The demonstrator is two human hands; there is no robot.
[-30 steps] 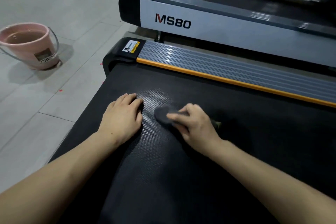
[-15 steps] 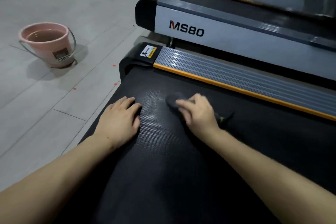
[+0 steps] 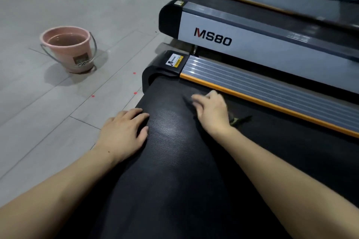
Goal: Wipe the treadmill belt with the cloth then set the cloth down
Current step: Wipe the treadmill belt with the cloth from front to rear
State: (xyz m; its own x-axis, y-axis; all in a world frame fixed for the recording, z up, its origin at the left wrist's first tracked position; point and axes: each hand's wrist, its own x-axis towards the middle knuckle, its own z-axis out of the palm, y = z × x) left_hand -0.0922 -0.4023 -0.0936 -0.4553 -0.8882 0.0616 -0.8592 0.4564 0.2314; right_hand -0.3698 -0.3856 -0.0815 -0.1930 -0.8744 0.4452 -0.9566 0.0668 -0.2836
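The left hand (image 3: 124, 132) lies flat, palm down and fingers spread, on the left edge of the black textured treadmill belt (image 3: 174, 161), holding nothing. Farther in, the blurred right hand (image 3: 210, 111) presses a dark cloth (image 3: 187, 100) to the belt near its far edge; most of the cloth is hidden beneath the fingers. Beyond, a grey treadmill side panel (image 3: 272, 52) reads "MS80". A pink plastic bucket (image 3: 68, 48) stands on the floor, its label unreadable.

Treadmill belt (image 3: 174, 161) showing matt black, finely dimpled rubber-like texture. Side rail (image 3: 272, 91) appearing as ribbed grey metal. Bucket (image 3: 68, 48) looking like smooth pink plastic. Floor (image 3: 58, 112) reflecting light faintly.
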